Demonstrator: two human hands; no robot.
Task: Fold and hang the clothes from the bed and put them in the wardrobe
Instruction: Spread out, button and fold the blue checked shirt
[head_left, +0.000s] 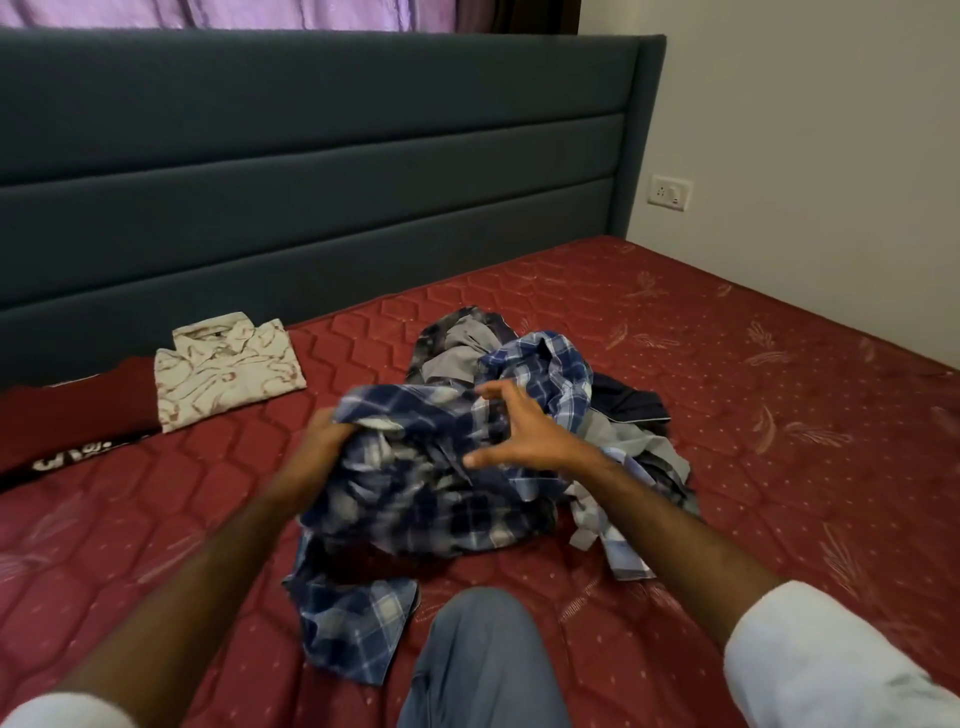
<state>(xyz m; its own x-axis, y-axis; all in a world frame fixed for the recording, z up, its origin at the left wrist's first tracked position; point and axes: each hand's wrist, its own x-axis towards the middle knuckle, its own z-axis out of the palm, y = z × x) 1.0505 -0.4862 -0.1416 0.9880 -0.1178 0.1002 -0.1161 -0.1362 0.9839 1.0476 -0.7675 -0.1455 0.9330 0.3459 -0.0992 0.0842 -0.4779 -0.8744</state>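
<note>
My left hand (324, 434) grips a bunched fold of the blue plaid shirt (415, 499), fingers curled into the cloth, shirt partly lifted off the bed (727, 364). My right hand (524, 431) is spread wide, fingers apart and holding nothing, just above the shirt's right side; cannot tell if the palm touches the fabric. The shirt is blurred, and its tail hangs down to the mattress at about 6 o'clock from my left hand, beside my knee (483, 660) in grey-blue trousers.

Behind the shirt, at 12 to 3 o'clock from my right hand, sits the pile of unfolded clothes (467, 343): a grey piece, a lighter blue check shirt (550, 364), something dark navy (623, 397) at the right edge.

At 10 o'clock from my left hand, a folded cream patterned shirt (228, 369) lies flat near the headboard (311, 182). Touching its left side is a folded maroon garment (72, 415) with white print.

White sleeves on both my arms. Wall socket (670, 192) at 1 o'clock, beside the headboard.
</note>
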